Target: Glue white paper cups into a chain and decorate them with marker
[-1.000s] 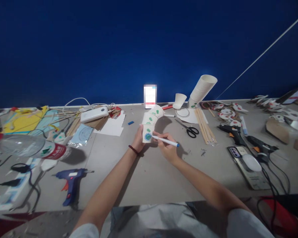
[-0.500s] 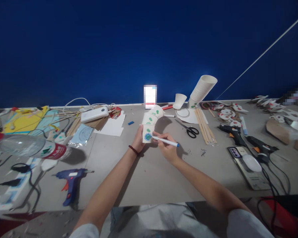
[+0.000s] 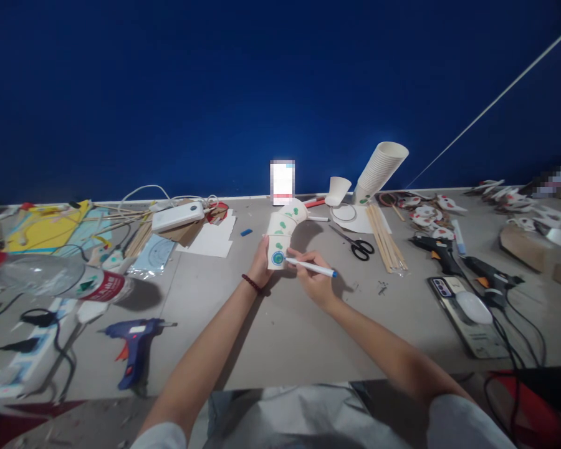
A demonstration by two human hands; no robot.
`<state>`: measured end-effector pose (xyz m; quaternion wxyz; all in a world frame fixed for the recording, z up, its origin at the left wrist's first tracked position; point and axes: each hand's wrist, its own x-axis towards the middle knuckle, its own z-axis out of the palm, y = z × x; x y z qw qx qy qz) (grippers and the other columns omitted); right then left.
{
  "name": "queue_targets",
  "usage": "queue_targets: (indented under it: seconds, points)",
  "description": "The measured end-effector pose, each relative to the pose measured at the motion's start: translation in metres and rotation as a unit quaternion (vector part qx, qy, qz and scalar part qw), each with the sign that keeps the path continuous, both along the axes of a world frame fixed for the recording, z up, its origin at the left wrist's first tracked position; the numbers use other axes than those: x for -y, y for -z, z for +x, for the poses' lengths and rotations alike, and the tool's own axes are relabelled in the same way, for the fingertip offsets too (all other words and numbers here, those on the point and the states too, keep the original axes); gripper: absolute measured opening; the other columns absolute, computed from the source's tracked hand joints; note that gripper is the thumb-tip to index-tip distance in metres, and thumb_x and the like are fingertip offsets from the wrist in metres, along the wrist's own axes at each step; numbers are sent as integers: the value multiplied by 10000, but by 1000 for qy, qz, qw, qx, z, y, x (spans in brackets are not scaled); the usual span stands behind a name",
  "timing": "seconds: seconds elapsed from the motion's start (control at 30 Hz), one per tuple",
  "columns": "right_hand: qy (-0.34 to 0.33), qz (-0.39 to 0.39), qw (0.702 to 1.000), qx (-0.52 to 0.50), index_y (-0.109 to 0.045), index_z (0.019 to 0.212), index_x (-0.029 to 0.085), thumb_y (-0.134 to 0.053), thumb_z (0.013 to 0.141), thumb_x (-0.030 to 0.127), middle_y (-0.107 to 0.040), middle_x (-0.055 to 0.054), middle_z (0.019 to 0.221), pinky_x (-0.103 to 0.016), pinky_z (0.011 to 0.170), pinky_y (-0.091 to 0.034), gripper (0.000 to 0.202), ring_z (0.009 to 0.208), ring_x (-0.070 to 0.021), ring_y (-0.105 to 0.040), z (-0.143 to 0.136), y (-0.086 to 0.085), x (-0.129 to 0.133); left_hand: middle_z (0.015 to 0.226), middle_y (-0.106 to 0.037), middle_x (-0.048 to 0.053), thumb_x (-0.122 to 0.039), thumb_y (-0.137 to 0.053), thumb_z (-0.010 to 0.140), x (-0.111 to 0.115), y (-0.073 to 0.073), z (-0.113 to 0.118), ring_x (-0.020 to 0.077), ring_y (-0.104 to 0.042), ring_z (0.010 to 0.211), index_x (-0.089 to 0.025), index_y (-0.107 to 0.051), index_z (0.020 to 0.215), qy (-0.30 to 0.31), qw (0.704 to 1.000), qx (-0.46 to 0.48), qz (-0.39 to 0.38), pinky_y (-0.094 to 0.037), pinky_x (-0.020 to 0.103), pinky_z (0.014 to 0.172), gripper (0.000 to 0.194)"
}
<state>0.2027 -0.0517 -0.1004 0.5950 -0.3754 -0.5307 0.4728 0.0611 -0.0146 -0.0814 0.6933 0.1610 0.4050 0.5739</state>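
Observation:
A curved chain of white paper cups [image 3: 279,240] with green printed marks stands in front of me. My left hand [image 3: 260,260] grips its near end from the left side; some of those fingers are hidden behind the cups. On the nearest cup is a round blue drawing with a dark centre. My right hand [image 3: 316,280] is closed around a white marker [image 3: 314,268] with a blue end. The marker's tip is at the cup beside the drawing; whether it touches I cannot tell. A small blue pen cap [image 3: 246,232] lies on the table to the left.
Black scissors [image 3: 362,249], wooden sticks [image 3: 387,240] and a tall stack of cups [image 3: 382,171] are to the right. Farther right are black glue guns [image 3: 437,252] and a phone [image 3: 467,321]. On the left lie a blue glue gun [image 3: 135,349] and a plastic bottle [image 3: 60,277].

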Motion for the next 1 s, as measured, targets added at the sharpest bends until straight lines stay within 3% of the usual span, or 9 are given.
queue_targets:
  seconds: [0.43, 0.77, 1.0]
  points:
    - [4, 32, 999, 17, -599, 856, 248, -682, 896, 403, -774, -71, 937, -364, 766, -677, 180, 1131, -300, -752, 0, -1, -1, 948, -774, 141, -527, -535, 961, 0, -2, 0, 234, -747, 829, -92, -711, 1060, 5, 1000, 1, -7, -594, 306, 687, 479]
    - [16, 57, 997, 53, -598, 868, 248, -668, 890, 326, -799, -93, 998, -419, 872, -622, 108, 1089, -301, -768, 4, 0, -2, 865, -764, 108, -532, -557, 947, -1, -1, 2, 181, -705, 690, -107, -714, 1010, -9, 1000, -8, 10, -557, 277, 670, 457]
    - [5, 61, 997, 50, -596, 876, 247, -664, 902, 338, -791, -94, 1004, -433, 878, -614, 116, 1083, -305, -769, 4, 2, -2, 922, -772, 122, -535, -549, 950, -1, -1, 1, 185, -702, 697, -112, -717, 1027, -4, 1000, -14, 13, -534, 277, 632, 461]
